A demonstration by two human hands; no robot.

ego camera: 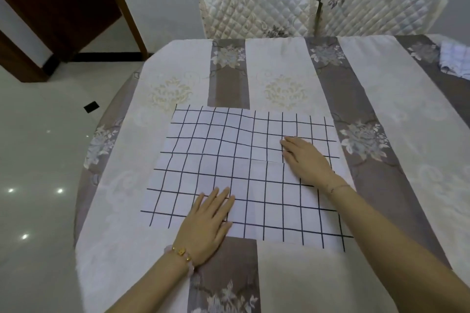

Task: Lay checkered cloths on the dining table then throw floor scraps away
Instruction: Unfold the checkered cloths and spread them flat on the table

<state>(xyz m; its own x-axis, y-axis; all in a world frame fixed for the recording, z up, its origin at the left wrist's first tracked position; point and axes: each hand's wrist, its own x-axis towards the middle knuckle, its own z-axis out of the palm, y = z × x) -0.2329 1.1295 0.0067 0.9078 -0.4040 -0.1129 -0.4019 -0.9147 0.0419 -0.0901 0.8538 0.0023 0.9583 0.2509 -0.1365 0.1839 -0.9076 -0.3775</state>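
A white cloth with a dark grid pattern (pixel 203 155) lies spread flat on the dining table (pixel 381 114), which is covered in a cream and brown floral tablecloth. A second checkered piece (pixel 305 129) overlaps it at the right, with a seam showing across the middle. My left hand (pixel 206 226) rests palm down on the cloth's near edge, fingers together. My right hand (pixel 305 160) presses flat on the cloth's right half. A small dark scrap (pixel 91 107) lies on the pale tiled floor to the left of the table.
Two chairs with quilted white covers (pixel 256 7) (pixel 376 5) stand at the table's far side against the wall. A crumpled pale cloth (pixel 455 58) sits at the table's far right edge. A dark wooden door frame (pixel 61 7) stands at the upper left.
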